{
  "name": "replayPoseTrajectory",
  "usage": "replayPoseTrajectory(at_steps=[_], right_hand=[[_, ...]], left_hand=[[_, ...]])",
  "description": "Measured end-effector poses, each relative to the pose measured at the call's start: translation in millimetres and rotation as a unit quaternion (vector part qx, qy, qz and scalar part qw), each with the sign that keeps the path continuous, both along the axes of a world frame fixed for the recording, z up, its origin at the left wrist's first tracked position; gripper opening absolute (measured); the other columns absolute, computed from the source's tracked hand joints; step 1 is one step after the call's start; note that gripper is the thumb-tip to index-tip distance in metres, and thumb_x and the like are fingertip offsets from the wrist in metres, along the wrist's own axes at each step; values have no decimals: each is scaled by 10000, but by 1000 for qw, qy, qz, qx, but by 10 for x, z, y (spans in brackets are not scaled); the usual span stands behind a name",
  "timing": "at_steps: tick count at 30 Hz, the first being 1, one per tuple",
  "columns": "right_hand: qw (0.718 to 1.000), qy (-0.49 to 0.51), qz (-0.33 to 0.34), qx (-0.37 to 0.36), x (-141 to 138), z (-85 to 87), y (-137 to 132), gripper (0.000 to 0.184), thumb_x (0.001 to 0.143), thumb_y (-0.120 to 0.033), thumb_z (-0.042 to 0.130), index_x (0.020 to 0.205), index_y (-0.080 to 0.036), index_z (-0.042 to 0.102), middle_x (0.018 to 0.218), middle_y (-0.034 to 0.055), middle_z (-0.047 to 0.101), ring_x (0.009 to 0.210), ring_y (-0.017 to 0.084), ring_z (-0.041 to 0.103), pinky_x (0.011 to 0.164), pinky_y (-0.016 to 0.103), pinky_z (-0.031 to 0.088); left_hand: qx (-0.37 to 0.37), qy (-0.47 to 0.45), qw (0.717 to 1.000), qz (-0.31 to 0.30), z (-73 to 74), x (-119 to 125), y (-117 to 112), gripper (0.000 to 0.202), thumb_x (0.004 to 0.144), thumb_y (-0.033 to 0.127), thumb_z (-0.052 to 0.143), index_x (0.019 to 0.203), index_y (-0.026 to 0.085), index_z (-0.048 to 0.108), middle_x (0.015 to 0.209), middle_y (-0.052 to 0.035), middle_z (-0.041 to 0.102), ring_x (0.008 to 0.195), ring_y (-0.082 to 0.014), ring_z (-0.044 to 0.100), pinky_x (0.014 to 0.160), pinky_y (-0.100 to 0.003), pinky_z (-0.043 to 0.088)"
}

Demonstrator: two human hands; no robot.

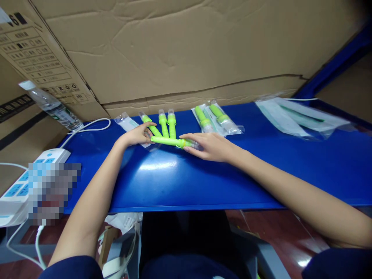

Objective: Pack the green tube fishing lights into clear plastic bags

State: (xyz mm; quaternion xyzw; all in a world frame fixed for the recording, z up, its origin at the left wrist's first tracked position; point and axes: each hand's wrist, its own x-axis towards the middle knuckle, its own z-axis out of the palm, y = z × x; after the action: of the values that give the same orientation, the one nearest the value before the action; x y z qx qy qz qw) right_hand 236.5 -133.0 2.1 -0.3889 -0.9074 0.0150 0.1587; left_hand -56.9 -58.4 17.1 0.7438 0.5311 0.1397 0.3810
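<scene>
My right hand (210, 146) is closed on the clear end of a lime-green flashlight-like stick (167, 141). This stick lies crosswise, its green handle pointing left. My left hand (137, 134) is by the handle's tip, with thumb and fingers curved but apart. Its fingertips lie over the leftmost (155, 131) of three similar sticks, and I cannot tell how firmly they touch. The middle stick (164, 126) and right stick (172, 126) stand out side by side behind the held one, clear caps pointing away. Partly under my left hand is a clear plastic sleeve (128, 123).
Two bagged green sticks (203, 118) lie behind my right hand. Flat plastic sleeves (302, 118) are at the right back. On the left are a water bottle (54, 106), a white power strip (54, 155) and cables. Cardboard (188, 50) walls the back of the blue table (186, 186).
</scene>
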Motion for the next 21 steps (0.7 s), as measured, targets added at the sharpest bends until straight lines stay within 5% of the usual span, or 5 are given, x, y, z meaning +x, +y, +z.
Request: replayPoseTrajectory(at_steps=[10, 21], right_hand=[[999, -29, -5, -43, -34, -1, -14, 456, 1014, -442, 467, 1340, -158, 611, 1068, 133, 774, 872, 269, 740, 686, 327, 493], [998, -42, -18, -52, -55, -16, -35, 465, 1017, -462, 441, 1346, -174, 597, 1022, 122, 775, 804, 262, 732, 657, 327, 479]], left_hand=[[70, 32, 997, -24, -59, -72, 71, 804, 707, 175, 727, 1449, 130, 422, 1007, -65, 653, 703, -143, 644, 654, -273, 527], [218, 270, 937, -37, 90, 34, -109, 811, 711, 226, 732, 1462, 170, 432, 1117, -108, 697, 1025, -275, 677, 826, -297, 520]])
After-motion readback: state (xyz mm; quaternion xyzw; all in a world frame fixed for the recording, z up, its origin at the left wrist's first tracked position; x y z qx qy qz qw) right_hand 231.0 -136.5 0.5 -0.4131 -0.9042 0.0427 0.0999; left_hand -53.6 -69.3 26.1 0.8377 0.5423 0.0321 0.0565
